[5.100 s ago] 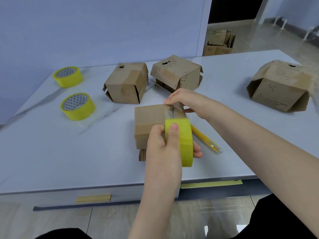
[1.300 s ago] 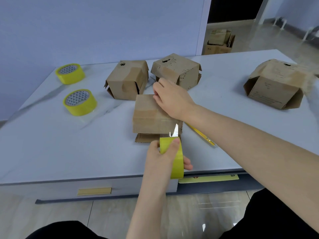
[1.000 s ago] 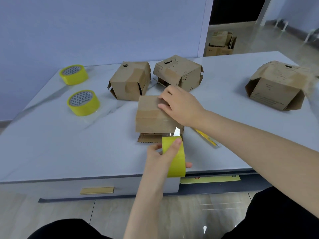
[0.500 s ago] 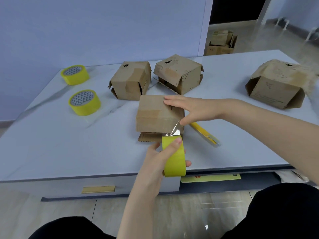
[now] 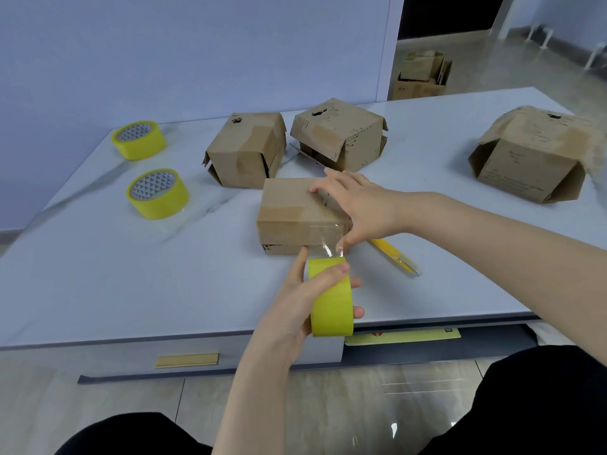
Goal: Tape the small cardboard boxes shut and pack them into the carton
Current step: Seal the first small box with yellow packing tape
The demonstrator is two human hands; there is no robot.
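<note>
Your left grip (image 5: 302, 300) is closed round the roll (image 5: 331, 297), thumb on its outer face, held just in front of the box (image 5: 289, 211). Your right grip (image 5: 364, 208) is spread, pinching nothing: fingers lie on the box's top at its right edge and the thumb reaches down the near face onto the clear tape (image 5: 325, 247). A second ago that hand lay flat in the middle of the top. It has slid to the right edge, and the roll, which was up over the box five seconds back, now sits low in front of it. So the strip looks laid across the top and down the near face, yet it is uncut and runs taut to the roll. Cutting seems next, and the yellow cutter (image 5: 394, 256) lies on the table (image 5: 131, 284) just right of the box. Two more boxes (image 5: 246, 149) (image 5: 338, 133) wait behind it with flaps loose, and nothing is packed.
</note>
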